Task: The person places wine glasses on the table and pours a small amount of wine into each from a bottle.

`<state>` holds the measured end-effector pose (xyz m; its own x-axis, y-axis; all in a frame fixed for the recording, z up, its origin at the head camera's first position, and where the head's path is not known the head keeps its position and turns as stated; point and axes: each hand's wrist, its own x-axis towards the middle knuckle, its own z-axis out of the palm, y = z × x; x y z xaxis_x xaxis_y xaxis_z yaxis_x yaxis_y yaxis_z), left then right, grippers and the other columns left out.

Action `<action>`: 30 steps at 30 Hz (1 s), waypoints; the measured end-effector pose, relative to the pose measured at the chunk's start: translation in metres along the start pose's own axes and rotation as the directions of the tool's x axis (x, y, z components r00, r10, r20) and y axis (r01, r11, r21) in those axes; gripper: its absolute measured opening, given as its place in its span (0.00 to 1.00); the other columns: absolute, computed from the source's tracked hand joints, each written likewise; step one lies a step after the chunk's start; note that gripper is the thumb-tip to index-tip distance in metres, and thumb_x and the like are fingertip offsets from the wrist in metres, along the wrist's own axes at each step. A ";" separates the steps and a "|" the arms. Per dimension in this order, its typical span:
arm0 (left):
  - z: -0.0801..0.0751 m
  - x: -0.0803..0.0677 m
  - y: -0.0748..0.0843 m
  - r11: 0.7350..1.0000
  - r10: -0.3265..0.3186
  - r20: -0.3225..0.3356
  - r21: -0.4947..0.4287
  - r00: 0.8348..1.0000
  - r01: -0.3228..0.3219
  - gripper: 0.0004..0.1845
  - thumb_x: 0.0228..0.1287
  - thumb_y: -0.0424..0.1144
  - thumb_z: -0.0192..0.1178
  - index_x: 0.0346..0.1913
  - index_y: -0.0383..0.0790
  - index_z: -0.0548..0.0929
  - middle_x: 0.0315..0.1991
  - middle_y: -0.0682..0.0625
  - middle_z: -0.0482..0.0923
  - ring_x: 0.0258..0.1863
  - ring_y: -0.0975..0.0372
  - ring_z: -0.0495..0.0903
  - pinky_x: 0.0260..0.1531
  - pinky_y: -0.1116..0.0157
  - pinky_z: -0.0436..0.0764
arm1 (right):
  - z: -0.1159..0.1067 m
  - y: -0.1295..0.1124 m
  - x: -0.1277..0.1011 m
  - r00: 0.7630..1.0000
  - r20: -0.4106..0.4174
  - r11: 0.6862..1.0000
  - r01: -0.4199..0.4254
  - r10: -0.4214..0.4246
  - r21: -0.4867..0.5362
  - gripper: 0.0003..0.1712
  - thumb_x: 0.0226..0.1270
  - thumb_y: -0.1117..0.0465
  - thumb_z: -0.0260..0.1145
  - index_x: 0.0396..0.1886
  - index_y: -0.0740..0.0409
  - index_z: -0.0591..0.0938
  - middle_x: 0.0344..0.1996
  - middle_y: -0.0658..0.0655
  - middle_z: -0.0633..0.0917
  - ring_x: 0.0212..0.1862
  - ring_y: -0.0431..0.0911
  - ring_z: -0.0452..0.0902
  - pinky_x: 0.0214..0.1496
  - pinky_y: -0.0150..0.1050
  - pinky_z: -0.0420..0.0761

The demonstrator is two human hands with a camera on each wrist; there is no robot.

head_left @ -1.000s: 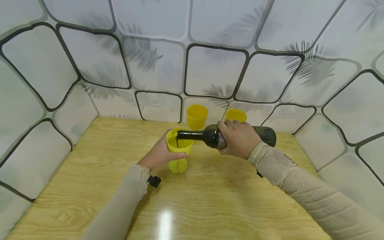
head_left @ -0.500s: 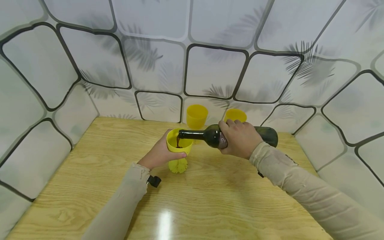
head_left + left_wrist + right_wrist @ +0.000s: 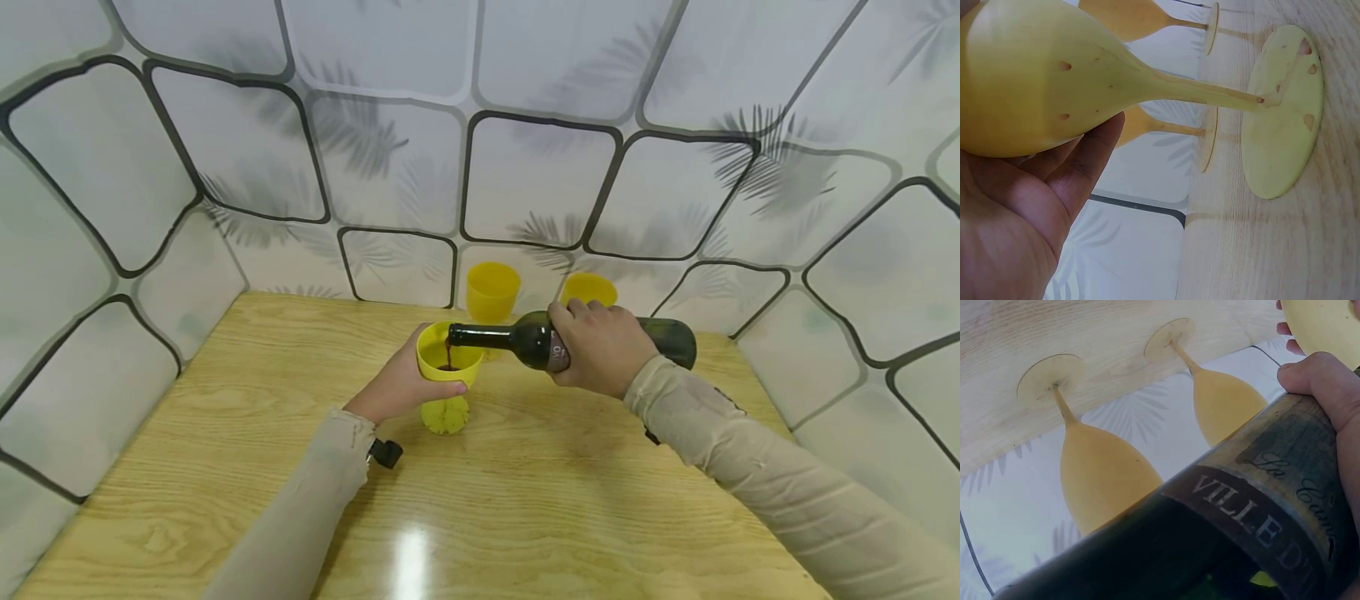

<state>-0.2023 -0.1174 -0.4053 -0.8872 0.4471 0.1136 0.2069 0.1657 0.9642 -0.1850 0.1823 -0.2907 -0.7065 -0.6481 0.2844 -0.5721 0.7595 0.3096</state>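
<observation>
Pour under way: right hand (image 3: 596,346) clasps tilted dark bottle (image 3: 525,340), mouth over yellow goblet (image 3: 447,375) steadied mid-table in left hand (image 3: 401,385); dark liquid low inside, two rear goblets (image 3: 492,292) seemingly unfilled.

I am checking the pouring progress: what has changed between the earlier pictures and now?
The dark liquid in the near yellow goblet has risen, and the bottle has shifted slightly right. The right hand still grips the bottle, the left hand still holds the goblet's bowl, and the two far goblets have not moved.
</observation>
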 end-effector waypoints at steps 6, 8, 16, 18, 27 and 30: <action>0.000 0.000 0.000 1.000 0.002 -0.002 0.014 1.000 -0.002 0.48 0.56 0.42 0.80 0.74 0.49 0.60 0.61 0.47 0.76 0.57 0.54 0.80 0.60 0.52 0.81 | 0.000 0.000 0.000 1.000 0.005 1.000 -0.006 0.006 0.007 0.35 0.44 0.44 0.81 0.45 0.60 0.77 0.31 0.58 0.81 0.27 0.54 0.79 0.26 0.50 0.84; 0.000 0.000 0.001 1.000 0.002 -0.002 0.016 1.000 -0.002 0.48 0.56 0.43 0.80 0.74 0.49 0.60 0.61 0.47 0.76 0.57 0.54 0.79 0.60 0.52 0.80 | -0.001 0.000 0.000 1.000 0.006 1.000 -0.009 0.009 0.009 0.35 0.44 0.44 0.82 0.45 0.60 0.77 0.31 0.58 0.81 0.27 0.54 0.79 0.26 0.50 0.84; 0.000 0.000 0.002 1.000 -0.001 0.004 0.004 1.000 0.001 0.46 0.57 0.41 0.80 0.72 0.49 0.60 0.60 0.47 0.76 0.58 0.54 0.80 0.60 0.53 0.81 | -0.001 0.001 -0.001 1.000 -0.003 1.000 -0.008 0.008 0.005 0.36 0.43 0.44 0.81 0.44 0.60 0.77 0.30 0.58 0.80 0.27 0.54 0.79 0.26 0.50 0.84; 0.000 0.000 0.001 1.000 -0.001 0.004 0.004 1.000 0.001 0.46 0.57 0.41 0.80 0.72 0.49 0.60 0.60 0.46 0.76 0.57 0.54 0.80 0.60 0.53 0.81 | 0.000 0.001 -0.001 1.000 -0.006 1.000 -0.005 0.005 0.003 0.36 0.43 0.44 0.81 0.44 0.60 0.77 0.30 0.58 0.80 0.27 0.54 0.79 0.25 0.50 0.84; 0.001 -0.001 0.002 1.000 0.001 -0.005 -0.003 1.000 -0.001 0.46 0.56 0.41 0.80 0.72 0.48 0.61 0.61 0.47 0.76 0.58 0.53 0.79 0.61 0.52 0.80 | 0.000 0.001 -0.001 1.000 -0.002 1.000 -0.003 0.003 0.001 0.37 0.43 0.44 0.82 0.45 0.61 0.76 0.29 0.58 0.79 0.26 0.53 0.78 0.25 0.50 0.83; 0.000 -0.001 0.002 1.000 0.000 -0.005 -0.001 1.000 0.000 0.46 0.56 0.40 0.79 0.72 0.48 0.61 0.61 0.47 0.75 0.59 0.53 0.79 0.62 0.52 0.80 | -0.001 0.001 -0.001 1.000 -0.007 1.000 0.001 -0.001 -0.001 0.36 0.43 0.44 0.82 0.44 0.61 0.76 0.29 0.58 0.79 0.26 0.53 0.78 0.25 0.50 0.84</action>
<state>-0.2010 -0.1173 -0.4038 -0.8892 0.4429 0.1149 0.2067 0.1648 0.9644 -0.1846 0.1835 -0.2902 -0.7029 -0.6494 0.2903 -0.5727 0.7587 0.3106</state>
